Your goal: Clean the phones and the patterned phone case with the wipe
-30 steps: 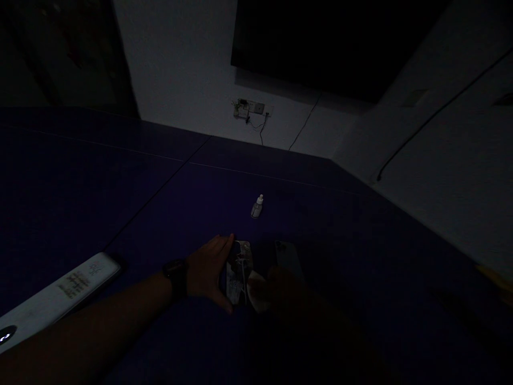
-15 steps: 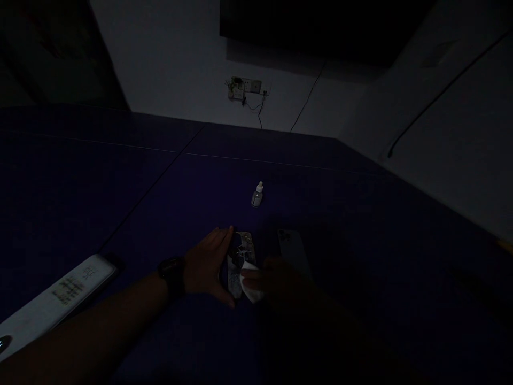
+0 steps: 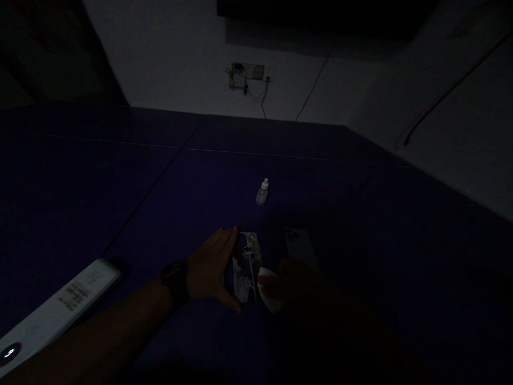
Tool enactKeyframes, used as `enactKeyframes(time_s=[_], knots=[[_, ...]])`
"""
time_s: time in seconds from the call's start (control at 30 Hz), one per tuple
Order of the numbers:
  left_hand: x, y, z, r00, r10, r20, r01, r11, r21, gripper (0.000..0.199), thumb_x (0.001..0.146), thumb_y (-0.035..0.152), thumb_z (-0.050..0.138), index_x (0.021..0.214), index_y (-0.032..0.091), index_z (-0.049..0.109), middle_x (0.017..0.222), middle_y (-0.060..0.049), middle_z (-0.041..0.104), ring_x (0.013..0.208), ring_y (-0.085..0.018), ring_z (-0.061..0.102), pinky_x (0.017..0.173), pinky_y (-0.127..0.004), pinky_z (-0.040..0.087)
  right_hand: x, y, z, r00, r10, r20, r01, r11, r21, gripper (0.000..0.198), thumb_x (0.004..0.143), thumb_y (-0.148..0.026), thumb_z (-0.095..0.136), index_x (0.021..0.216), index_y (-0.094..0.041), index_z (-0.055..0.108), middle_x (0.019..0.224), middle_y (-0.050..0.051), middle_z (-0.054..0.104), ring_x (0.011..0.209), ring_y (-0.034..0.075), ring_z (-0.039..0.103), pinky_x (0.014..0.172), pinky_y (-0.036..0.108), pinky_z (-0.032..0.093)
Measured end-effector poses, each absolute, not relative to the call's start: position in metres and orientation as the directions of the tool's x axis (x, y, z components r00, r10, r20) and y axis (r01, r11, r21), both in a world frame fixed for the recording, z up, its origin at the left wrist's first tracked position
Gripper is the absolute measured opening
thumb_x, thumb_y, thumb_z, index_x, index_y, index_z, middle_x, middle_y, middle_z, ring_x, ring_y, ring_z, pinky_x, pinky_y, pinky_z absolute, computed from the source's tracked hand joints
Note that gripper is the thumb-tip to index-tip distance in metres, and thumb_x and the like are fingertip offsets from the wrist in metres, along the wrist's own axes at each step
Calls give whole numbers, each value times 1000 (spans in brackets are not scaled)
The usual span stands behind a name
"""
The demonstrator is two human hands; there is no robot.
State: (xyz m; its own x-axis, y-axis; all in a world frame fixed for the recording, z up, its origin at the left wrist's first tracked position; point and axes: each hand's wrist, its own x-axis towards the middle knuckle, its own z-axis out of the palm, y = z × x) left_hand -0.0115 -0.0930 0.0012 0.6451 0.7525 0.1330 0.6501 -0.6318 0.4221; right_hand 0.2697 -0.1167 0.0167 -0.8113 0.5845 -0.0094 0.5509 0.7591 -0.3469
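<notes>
With the patterned phone-shaped thing (image 3: 242,275) as the middle of the dial and twelve toward the wall (image 3: 168,64), the left hand (image 3: 209,269) lies at nine o'clock. It is spread low beside that thing, the fingers reaching along to its upper left corner and the thumb stretched apart toward its lower end. A dark watch (image 3: 175,280) circles the wrist.

The patterned thing lies flat on the dark blue surface (image 3: 160,219), its long side pointing roughly to twelve, its upturned face marked with pale lines over grey and dark patches.

Between three and four o'clock is the right hand (image 3: 294,283), deep in shadow. Its fingers are closed on a white cloth (image 3: 269,300), which sits between four and five, right by the thing's edge; whether cloth and edge touch is too dark to tell, and the thumb is hidden.

A grey phone (image 3: 302,247) with a camera cluster lies between two and three, its lower end behind the right hand. A small white-capped bottle (image 3: 262,196) stands between twelve and one, well apart from both hands. A long white device (image 3: 60,307), with a lit mark near its closer end, rests between eight and nine, beyond the left forearm.
</notes>
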Motion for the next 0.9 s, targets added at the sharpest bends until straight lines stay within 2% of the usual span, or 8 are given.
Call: enactKeyframes(time_s=[0.07,0.13,0.27,0.33,0.5,0.63,0.77,0.9], knots=[[-11,-93,3,647,753,121,653,-630,420,156,52,92,68,158,12,-14,164,-30,14,148,-52,19,117,-66,24,268,-118,19,-850,526,-16,493,786,-373,31,93,-23,57,121,-29,69,108,8,69,86,20,53,78,34,42],[-12,-93,3,646,755,110,661,-626,414,157,52,92,68,158,12,-15,163,-30,14,148,-52,18,117,-66,25,265,-117,23,-853,521,-11,484,784,-390,31,94,-22,55,121,-29,69,108,7,70,85,20,53,77,33,42],[-13,-93,2,649,753,106,665,-629,403,157,53,91,68,157,11,-17,163,-30,13,149,-51,18,118,-65,24,268,-117,36,-731,681,-39,632,655,-415,29,95,-23,54,119,-22,70,94,10,65,71,17,52,59,27,38],[-13,-93,2,660,741,119,651,-644,401,156,54,91,68,157,13,-19,164,-30,12,149,-51,17,118,-66,23,271,-119,39,-733,678,-55,627,641,-444,27,95,-25,54,116,-21,71,93,10,62,70,16,52,58,26,38],[-12,-93,4,673,722,158,627,-671,396,154,56,90,68,157,13,-20,163,-30,14,148,-50,21,118,-66,24,270,-121,28,-801,598,28,526,725,-445,34,93,-20,57,125,-28,69,102,9,65,83,19,55,70,30,43],[-11,-93,5,674,717,176,616,-677,403,152,58,90,67,157,12,-18,163,-30,14,147,-51,23,118,-67,23,273,-121,20,-778,628,21,560,707,-433,32,92,-20,58,120,-26,71,103,9,65,81,19,54,69,30,42],[-11,-91,4,687,706,172,604,-687,405,149,60,90,66,157,13,-17,164,-29,14,148,-49,24,118,-67,20,266,-124,10,-812,583,8,519,729,-445,28,93,-26,59,118,-25,71,106,10,69,84,20,56,70,31,44],[-11,-91,5,690,706,159,614,-687,388,152,57,89,68,157,11,-16,163,-31,16,147,-49,25,118,-67,21,255,-122,3,-875,477,86,399,809,-433,34,95,-19,53,124,-26,68,122,7,71,97,22,56,86,37,44]])
